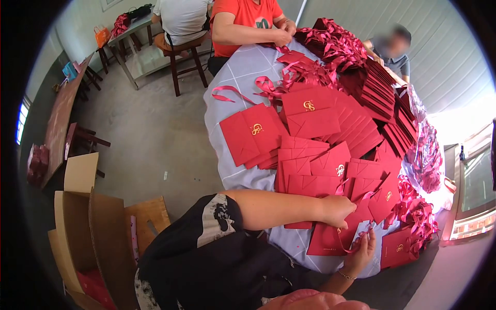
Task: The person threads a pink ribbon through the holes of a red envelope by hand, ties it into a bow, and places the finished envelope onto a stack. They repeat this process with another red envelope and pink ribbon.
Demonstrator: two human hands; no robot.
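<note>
A flat red paper bag (324, 241) lies near the table's lower edge under my hands. My left hand (337, 211) is closed over its upper part, fingers curled down, with a red ribbon (340, 241) running from beneath them. My right hand (365, 248) pinches this ribbon near the bag's right side, fingertips together. Several red bags with gold lettering (340, 169) lie overlapped just beyond my left hand. Another red bag (398, 249) with ribbon stands right of my right hand. My left fingertips are partly hidden.
A cloth-covered table (235, 178) carries stacked bags (380, 90) and ribbon heaps (336, 44). A person in red (243, 23) handles ribbon at the far side; another person (400, 64) is behind the stacks. An open cardboard box (106, 243) and stool (181, 51) stand left.
</note>
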